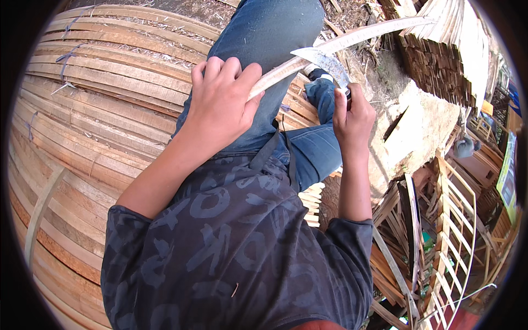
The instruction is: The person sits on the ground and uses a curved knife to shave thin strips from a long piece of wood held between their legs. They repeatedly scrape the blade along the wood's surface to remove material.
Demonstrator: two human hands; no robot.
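My left hand (223,99) is wrapped round the near end of a long pale wooden strip (379,31), which lies across my jeans-covered thigh and reaches away to the upper right. In my right hand (355,118) is the dark handle of a sickle (331,65). Its curved, stained metal blade crosses the strip beyond my left hand, with the tip pointing left. Whether the edge bites into the wood or only rests against it, I cannot tell. Most of the handle is hidden inside my fingers.
Long wooden strips (115,82) lie in tied bundles on the left. A tall stack of thin wood pieces (440,66) stands at the far right, beside a pale stone-like slab (421,129). Nearer on the right are loose offcuts and a slatted wooden frame (441,242).
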